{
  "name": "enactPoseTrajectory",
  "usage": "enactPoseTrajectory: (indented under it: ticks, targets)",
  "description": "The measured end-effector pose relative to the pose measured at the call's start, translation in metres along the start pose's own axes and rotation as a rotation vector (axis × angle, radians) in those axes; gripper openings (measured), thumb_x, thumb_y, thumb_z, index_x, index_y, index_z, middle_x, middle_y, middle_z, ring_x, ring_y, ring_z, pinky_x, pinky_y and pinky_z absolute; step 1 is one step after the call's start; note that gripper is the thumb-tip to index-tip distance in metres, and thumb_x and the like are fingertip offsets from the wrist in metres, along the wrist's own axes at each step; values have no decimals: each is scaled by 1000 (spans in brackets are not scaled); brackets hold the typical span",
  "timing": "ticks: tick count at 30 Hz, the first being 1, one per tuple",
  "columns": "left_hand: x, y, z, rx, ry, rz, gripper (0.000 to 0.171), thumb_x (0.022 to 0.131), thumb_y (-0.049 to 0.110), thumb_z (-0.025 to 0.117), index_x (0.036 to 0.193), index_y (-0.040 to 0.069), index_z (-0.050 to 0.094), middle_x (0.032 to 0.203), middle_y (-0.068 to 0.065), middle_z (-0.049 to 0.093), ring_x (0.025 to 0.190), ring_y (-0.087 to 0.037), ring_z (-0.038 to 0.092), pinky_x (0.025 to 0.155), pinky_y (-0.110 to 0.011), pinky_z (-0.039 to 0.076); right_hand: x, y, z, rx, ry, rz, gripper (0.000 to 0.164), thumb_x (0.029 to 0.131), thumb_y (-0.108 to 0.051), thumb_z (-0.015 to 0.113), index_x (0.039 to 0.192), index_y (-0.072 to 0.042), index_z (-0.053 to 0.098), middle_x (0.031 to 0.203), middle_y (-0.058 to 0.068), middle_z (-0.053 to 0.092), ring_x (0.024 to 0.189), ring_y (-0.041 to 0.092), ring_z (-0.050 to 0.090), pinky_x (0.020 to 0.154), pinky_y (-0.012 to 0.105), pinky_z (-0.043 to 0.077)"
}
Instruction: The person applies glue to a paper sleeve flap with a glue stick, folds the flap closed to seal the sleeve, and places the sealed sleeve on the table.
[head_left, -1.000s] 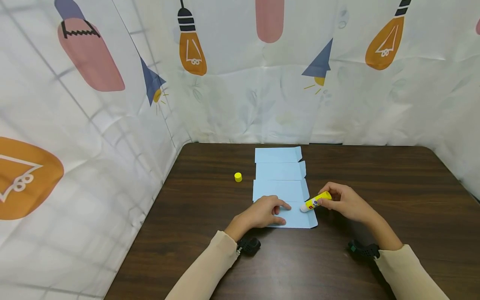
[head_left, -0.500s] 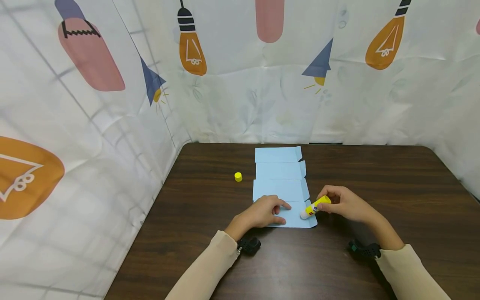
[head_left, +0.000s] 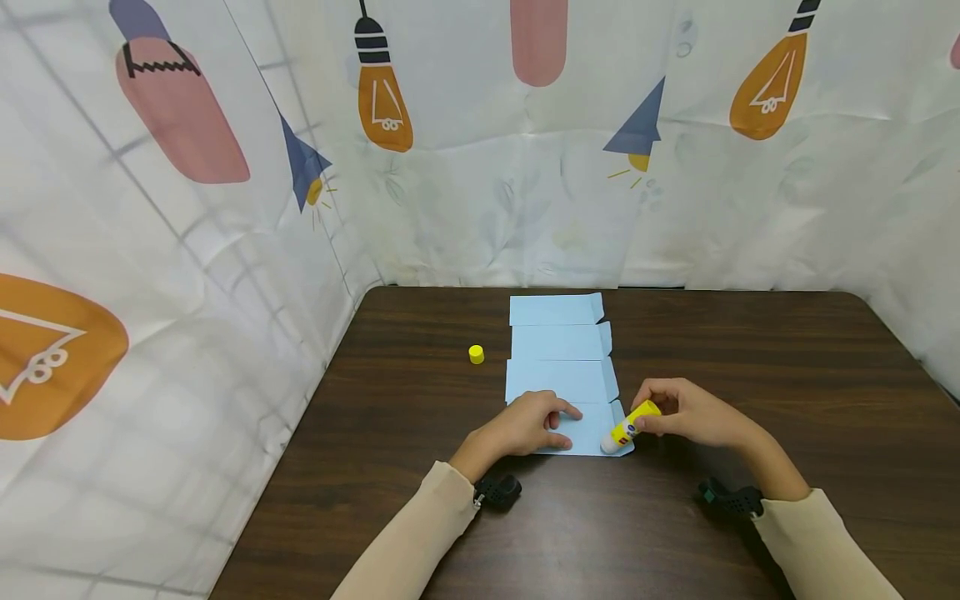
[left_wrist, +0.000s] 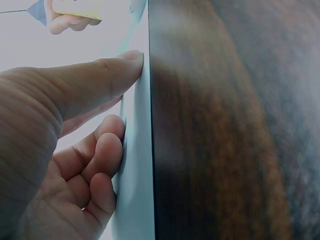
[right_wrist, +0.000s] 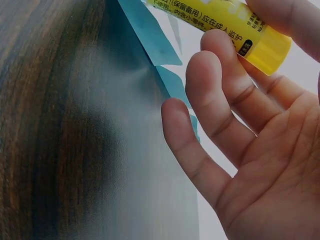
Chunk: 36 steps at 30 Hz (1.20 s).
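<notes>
A light blue sheet of paper (head_left: 561, 380), creased into panels with small flaps down its right side, lies flat on the table. My left hand (head_left: 523, 423) rests on its nearest panel, thumb and index finger extended and pressing, the other fingers loosely bent beneath. In the left wrist view the thumb (left_wrist: 100, 82) touches the paper near its front edge. My right hand (head_left: 693, 412) pinches a yellow glue stick (head_left: 636, 423) between thumb and fingers. The stick is tilted, its white end down at the nearest flap's lower part. Printed text shows on the glue stick (right_wrist: 220, 22) in the right wrist view.
A yellow cap (head_left: 476, 355) stands on the dark wooden table (head_left: 420, 392), left of the paper. A white patterned curtain (head_left: 480, 208) borders the table at the back and left. Each wrist wears a black strap with a small device (head_left: 501, 493).
My right hand has drawn the glue stick toward the front along the nearest flap, down to the paper's front corner. The left hand and the cap have stayed in place.
</notes>
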<state>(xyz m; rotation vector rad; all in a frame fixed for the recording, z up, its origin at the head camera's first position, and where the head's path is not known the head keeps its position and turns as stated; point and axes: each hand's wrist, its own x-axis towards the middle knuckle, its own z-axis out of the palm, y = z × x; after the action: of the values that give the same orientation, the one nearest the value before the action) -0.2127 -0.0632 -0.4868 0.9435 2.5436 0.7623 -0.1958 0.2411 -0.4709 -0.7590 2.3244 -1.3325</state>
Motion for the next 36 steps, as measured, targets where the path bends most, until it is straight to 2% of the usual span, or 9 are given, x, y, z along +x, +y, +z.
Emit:
enactPoseTrajectory:
  ticks: [13,26,31,36]
  targets:
    - [-2,1,0,-1,0,2,40,90,26,81,129,20,72,82,7,54,69,-5,46,63,-17,40,0,-3,2,12,-34,11,9,97,-15,69,103,-10,64,91,10,68,73,24,63,63,34,55]
    - [-1,0,0,-2,-1,0,40,90,27,80,129,21,72,82,5,55,68,-5,46,63,-17,40,1,0,3,31,-63,2,8,98,-14,67,104,-10,64,88,18,68,72,31,62,63,33,54]
    - [-1,0,0,-3,1,1,41,90,27,80,129,21,72,83,5,55,69,-6,46,62,-17,39,1,1,3,13,-36,10,8,98,-15,68,104,-10,65,90,15,68,73,26,63,64,33,54]
    - [-2,0,0,0,3,-3,41,90,27,80,130,21,72,83,5,54,69,-6,45,62,-17,38,2,2,3,2,22,22,10,98,-17,69,104,-10,65,88,16,68,72,28,62,61,32,52]
